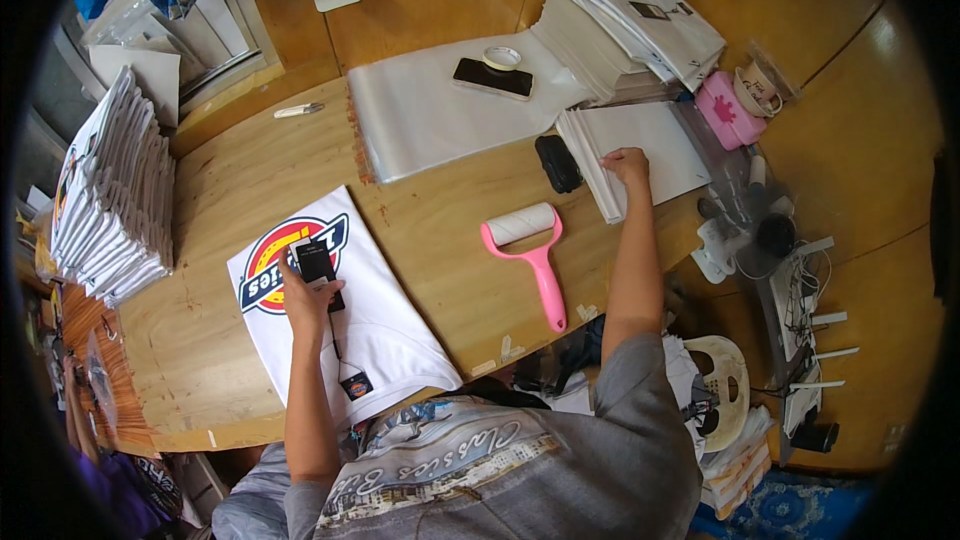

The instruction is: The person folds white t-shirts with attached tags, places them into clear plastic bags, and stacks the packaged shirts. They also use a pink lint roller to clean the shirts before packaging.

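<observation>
A folded white T-shirt (385, 315) with a large red, yellow and blue print lies in front of me on the table. Above the print, my left hand (303, 298) is closed on a black hang tag (315, 261). A cord runs from the tag down to a small dark label (356, 386) on the shirt. Reaching out to the right, my right hand (628, 166) pinches at the left edge of a stack of white sheets (668, 145). Its fingertips touch the top sheet. Between my arms lies a pink-handled lint roller (530, 248).
Folded white shirts (120, 190) are piled at the left. Transparent plastic bags (430, 120) carry a phone (493, 79) and a tape roll (502, 58). A black case (558, 163) sits beside the sheets. Packed garments (650, 25), a pink box (728, 112) and a fan (745, 230) stand right.
</observation>
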Demonstrator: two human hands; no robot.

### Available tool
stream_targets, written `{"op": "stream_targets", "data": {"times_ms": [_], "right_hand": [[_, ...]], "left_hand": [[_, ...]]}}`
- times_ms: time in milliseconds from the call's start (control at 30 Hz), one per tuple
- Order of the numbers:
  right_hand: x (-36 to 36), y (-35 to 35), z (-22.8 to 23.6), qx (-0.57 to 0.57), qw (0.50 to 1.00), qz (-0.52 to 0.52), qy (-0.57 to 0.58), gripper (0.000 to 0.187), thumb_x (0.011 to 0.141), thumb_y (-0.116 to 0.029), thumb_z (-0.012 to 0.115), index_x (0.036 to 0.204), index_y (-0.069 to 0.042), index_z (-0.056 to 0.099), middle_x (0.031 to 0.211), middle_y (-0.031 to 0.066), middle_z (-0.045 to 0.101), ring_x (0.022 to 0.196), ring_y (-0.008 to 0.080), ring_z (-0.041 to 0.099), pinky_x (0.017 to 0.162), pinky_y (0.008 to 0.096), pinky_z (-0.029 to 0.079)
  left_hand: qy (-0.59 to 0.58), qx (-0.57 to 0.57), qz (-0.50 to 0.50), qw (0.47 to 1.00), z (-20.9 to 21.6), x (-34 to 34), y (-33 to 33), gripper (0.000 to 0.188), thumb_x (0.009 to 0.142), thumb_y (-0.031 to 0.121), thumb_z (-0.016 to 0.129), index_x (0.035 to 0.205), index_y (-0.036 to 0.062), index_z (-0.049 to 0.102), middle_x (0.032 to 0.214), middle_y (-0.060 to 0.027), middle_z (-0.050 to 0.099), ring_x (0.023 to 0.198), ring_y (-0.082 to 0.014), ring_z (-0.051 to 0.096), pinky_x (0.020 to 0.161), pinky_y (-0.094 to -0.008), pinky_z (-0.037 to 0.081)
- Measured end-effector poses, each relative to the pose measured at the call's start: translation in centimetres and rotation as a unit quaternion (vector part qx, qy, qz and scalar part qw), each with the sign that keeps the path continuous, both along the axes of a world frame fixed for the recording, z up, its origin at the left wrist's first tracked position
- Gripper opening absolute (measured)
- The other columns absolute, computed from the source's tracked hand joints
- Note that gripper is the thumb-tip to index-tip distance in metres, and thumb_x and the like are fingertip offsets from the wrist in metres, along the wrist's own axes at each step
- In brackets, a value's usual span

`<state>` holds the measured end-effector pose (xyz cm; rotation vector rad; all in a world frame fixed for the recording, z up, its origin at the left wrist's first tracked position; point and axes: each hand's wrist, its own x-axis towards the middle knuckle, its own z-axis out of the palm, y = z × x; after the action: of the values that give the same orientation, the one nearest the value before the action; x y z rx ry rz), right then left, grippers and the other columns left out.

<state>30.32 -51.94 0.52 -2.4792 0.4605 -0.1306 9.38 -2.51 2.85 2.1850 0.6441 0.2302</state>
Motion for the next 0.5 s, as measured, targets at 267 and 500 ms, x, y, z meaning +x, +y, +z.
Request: {"op": "stream_targets", "data": {"times_ms": [267,500], "right_hand": [[0.4,2.1,1.4,-0.077,0.993,-0.06,-0.066,0.011,0.064,-0.015,0.062,0.07,-0.005,0.061,0.068,0.0113,0.061,0.064,0.0244,0.058,0.06,0.0322,0.045],[-6.1,23.2,7.6,-0.194,0.936,0.233,-0.18,0.014,0.075,-0.013,0.047,0.087,-0.006,0.049,0.069,0.0159,0.056,0.067,0.0295,0.057,0.057,0.0428,0.044]], "left_hand": [[-0.09,-0.309,0.045,0.946,-2.4,-1.4,2.3,0.068,0.066,-0.001,0.066,0.121,0.0045,0.026,0.087,-0.0074,0.055,0.069,-0.0129,0.055,0.055,-0.0232,0.048],[0.01,-0.643,-0.026,0.766,0.6,-5.6,2.5,0.033,0.082,0.007,0.05,0.112,0.0019,0.038,0.098,-0.0084,0.051,0.087,-0.0182,0.053,0.077,-0.0312,0.047]]}}
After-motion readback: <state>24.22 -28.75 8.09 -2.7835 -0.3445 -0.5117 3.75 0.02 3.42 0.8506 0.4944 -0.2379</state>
